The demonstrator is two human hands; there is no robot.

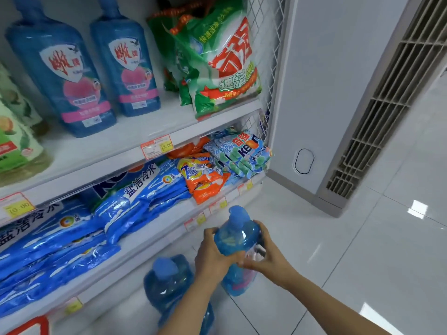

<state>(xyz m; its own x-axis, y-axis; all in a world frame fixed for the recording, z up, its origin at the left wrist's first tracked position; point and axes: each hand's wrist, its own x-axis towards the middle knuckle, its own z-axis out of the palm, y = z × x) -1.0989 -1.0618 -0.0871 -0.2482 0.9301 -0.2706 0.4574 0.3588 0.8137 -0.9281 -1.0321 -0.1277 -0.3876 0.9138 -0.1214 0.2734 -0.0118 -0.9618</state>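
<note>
Both the left hand [212, 255] and right hand [263, 257] clasp a blue bottle [235, 240] above the floor; two matching bottles [65, 76] already stand on the upper shelf [135, 139], one more [167, 284] apparently awaits shelving.

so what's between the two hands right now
A blue bottle with a blue cap: the left hand grips one side and the right hand grips the other. The head view shows it.

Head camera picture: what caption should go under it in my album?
Left hand and right hand grip a blue bottle beside shop shelves of detergent bags.
</note>
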